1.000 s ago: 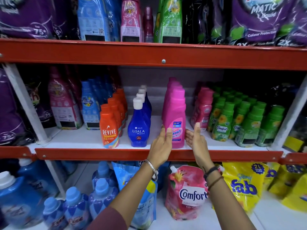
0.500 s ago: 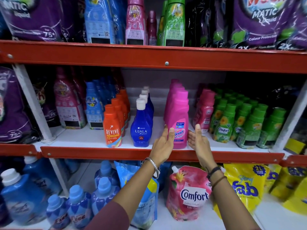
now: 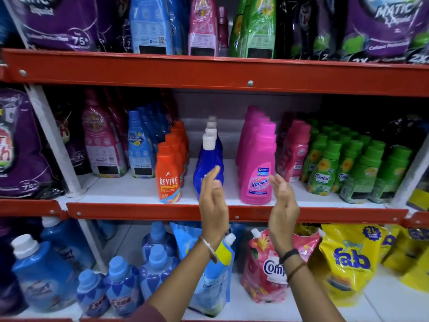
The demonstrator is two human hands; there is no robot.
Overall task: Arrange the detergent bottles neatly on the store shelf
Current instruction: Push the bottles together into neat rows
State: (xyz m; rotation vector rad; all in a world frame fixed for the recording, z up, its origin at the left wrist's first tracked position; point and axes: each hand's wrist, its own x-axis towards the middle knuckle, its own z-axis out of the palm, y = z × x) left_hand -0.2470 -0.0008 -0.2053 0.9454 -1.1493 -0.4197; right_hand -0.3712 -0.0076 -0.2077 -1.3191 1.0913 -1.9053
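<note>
Several pink Vanish bottles (image 3: 256, 166) stand in a file at centre frame, glossy, capped in pink, the front label facing us. They sit on the white middle shelf (image 3: 130, 194) with its red front rail, between a file of blue bottles (image 3: 209, 163) and green Comfort bottles (image 3: 325, 168). Each stands upright, long axis vertical. We hold both hands empty, fingers spread: left hand (image 3: 213, 203) before the blue bottle, right hand (image 3: 282, 201) just beside the Vanish.
</note>
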